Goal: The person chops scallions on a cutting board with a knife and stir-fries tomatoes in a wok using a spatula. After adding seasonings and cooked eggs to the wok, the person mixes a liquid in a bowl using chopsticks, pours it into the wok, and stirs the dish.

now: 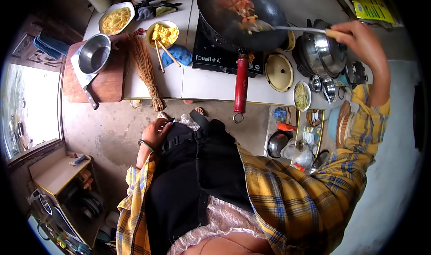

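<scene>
My right hand [359, 37] is closed round the wooden-ended handle of a metal spatula [292, 28]. The spatula's blade lies among the chopped red food [235, 3] in a dark wok [265, 12]. The wok sits on a black induction cooker [211, 59], its red handle [241, 84] pointing toward my body. My left hand [156, 133] hangs low at my waist beside the black apron, its fingers bent near a small dark item; whether it grips that item is unclear.
Left of the cooker are a bowl of yellow egg [164, 34] with chopsticks, a straw brush [144, 66], a noodle plate [116, 19], and a cutting board [72, 86] with a metal bowl [94, 54] and knife [91, 97]. Rightward are a lid [279, 72] and a lidded pot [323, 53].
</scene>
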`<state>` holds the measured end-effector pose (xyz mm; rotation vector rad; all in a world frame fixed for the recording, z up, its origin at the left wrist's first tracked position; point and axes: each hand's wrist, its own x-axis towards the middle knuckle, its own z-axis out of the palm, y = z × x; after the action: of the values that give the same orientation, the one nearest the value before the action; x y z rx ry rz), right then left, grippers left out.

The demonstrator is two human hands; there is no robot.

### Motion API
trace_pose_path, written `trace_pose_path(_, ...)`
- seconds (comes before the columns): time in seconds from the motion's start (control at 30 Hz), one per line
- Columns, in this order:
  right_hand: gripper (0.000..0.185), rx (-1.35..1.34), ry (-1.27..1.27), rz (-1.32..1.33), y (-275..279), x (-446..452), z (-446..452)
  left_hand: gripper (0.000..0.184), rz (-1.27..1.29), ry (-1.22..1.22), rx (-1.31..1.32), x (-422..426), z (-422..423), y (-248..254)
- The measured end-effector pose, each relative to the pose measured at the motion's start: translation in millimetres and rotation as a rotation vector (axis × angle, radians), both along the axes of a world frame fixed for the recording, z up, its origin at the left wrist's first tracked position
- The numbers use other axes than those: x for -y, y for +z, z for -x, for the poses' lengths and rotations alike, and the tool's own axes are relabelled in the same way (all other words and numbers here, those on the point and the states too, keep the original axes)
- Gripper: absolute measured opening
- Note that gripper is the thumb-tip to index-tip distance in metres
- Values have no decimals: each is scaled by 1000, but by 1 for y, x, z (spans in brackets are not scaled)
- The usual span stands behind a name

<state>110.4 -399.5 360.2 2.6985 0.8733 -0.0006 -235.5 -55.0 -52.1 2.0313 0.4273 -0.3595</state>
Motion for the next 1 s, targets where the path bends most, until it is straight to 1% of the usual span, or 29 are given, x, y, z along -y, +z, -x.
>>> trace_pose_path(0.07,26,114,-62,183,9,-5,18,35,20,4,-10,1,2,0)
trace_pose_path(0.17,24,185,-160,221,-19,0,0,35,17,-8,-4,2,-1,1)
trace_pose_path(0.2,24,113,-248,210,-37,5,-17,35,23,-13,-2,2,-2,0)
trace_pose_path(0.23,22,40,-215,165,-55,8,-29,36,28,-20,0,2,-2,1)
trace_pose_path(0.27,23,113,-114,44,-79,25,-47,36,17,-29,-2,2,-3,1)
trace_pose_path(0.37,27,208,-125,-7,-96,5,-29,36,-31,-37,-7,2,-6,5)
trace_pose_path(0.47,30,253,-62,-41,-68,18,-12,36,-79,-30,-23,3,-4,6)
trace_pose_path(0.5,31,215,-176,8,-54,20,-11,35,-74,-37,-33,2,-3,4)
trace_pose_path(0.57,28,157,-151,88,-22,23,0,35,-68,-54,-35,-1,-5,2)
trace_pose_path(0.67,27,-75,-244,96,-1,34,3,35,-53,-60,-23,-1,-6,0)
trace_pose_path(0.77,28,-249,-92,-24,-21,23,17,35,-25,-49,-32,-1,-6,2)
trace_pose_path(0.8,27,-218,-79,-54,-34,1,28,35,-17,-48,-38,0,-8,4)
trace_pose_path(0.83,25,-99,-23,-85,-50,-8,31,35,-9,-47,-44,2,-10,6)
trace_pose_path(0.87,25,-97,-60,-88,-60,-18,28,35,-22,-50,-41,2,-12,9)
trace_pose_path(0.9,24,-94,-94,-90,-65,-26,20,35,-35,-51,-36,2,-13,12)
trace_pose_path(0.97,25,-103,-29,-148,-61,-18,-7,36,-63,-51,-21,3,-13,13)
trace_pose_path(1.0,28,-62,-29,-159,-60,-6,-20,36,-80,-47,-13,2,-11,10)
